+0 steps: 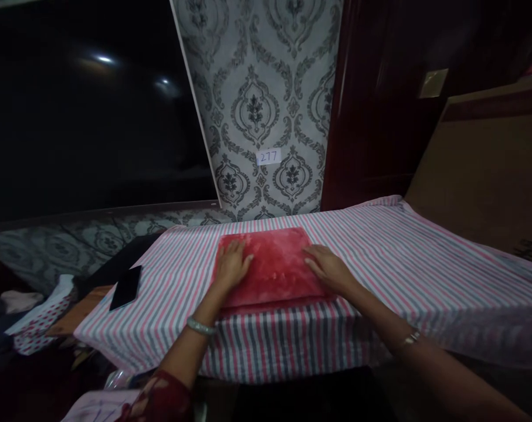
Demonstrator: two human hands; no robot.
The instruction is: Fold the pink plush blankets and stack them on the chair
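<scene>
A red plush cloth [274, 264], folded into a flat rectangle, lies at the front edge of a table covered by a striped cloth [371, 252]. On its left part rests my left hand [233, 264], palm down with the fingers stretched out and the thumb apart. My right hand [329, 268] touches the right edge of the red cloth, its fingers extended toward the middle. Neither hand grips the fabric. Whether the red cloth is a towel or a small blanket I cannot tell.
A black phone [126, 288] lies near the table's left edge. Behind stand a large dark television [94, 117] and a patterned wall with a paper label [268, 156] reading 277. A big cardboard piece [485, 170] leans at the right. Wooden board [78, 310] and clothes sit at the left.
</scene>
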